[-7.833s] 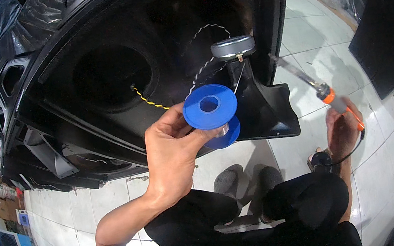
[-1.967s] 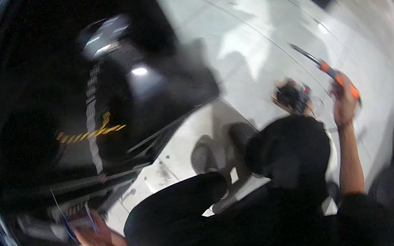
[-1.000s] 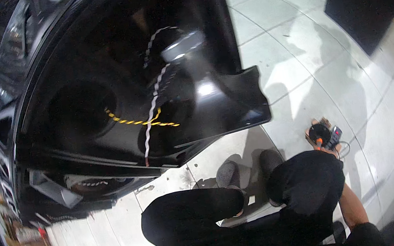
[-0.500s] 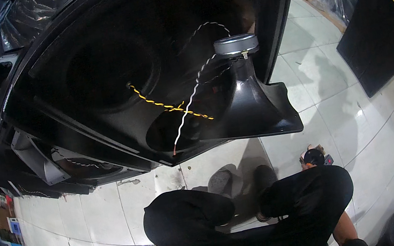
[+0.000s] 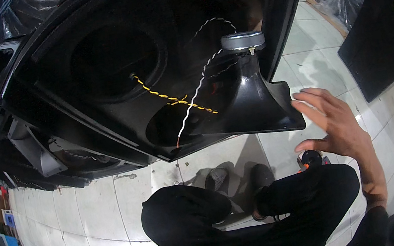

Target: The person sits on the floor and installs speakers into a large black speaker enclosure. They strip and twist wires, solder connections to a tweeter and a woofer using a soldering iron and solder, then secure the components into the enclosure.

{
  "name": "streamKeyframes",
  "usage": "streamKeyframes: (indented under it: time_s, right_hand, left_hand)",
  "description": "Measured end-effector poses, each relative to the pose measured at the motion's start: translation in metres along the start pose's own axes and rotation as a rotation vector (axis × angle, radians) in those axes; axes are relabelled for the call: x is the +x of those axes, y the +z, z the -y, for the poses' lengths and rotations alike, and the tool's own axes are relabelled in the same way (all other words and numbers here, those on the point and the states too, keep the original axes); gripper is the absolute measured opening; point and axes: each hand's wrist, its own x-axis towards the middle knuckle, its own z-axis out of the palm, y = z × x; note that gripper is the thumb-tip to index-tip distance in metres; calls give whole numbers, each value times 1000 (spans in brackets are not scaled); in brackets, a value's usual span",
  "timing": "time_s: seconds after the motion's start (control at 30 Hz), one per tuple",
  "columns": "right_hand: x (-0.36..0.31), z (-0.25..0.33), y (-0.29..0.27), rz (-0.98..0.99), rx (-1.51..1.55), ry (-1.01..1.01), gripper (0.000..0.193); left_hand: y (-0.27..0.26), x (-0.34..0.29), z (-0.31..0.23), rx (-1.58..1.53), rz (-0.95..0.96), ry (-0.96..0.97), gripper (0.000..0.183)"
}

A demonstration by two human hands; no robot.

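Right hand [image 5: 333, 122] has risen clear of the knee [image 5: 321, 188], fingers [image 5: 314, 115] apart beside the black horn [image 5: 255, 101], which juts past the cabinet [image 5: 178, 7]; yellow-black wire [image 5: 157, 96] and white wire [image 5: 185, 119] cross leftward. Left hand: out of sight, fingers' state unclear.

Cabinet [image 5: 160, 20]: upper centre of frame. Horn [image 5: 254, 106]: at the cabinet's lower right, speaker driver [image 5: 243, 42] on its neck. Two wires [image 5: 195, 94] cross left of the horn. Right grip [image 5: 339, 126]: just right of horn. Panel [image 5: 377, 58]: upper right.
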Motion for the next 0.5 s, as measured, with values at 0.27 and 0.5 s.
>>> streamKeyframes:
  time_s: [0.27,0.5]
  right_hand:
    - [14,1,35,-59,-273,-263,45]
    - [21,-2,9,-294,27,-120,21]
  left_hand:
    - [43,-51,-118,0,156,532,44]
    - [139,-238,-236,154,336,1301,17]
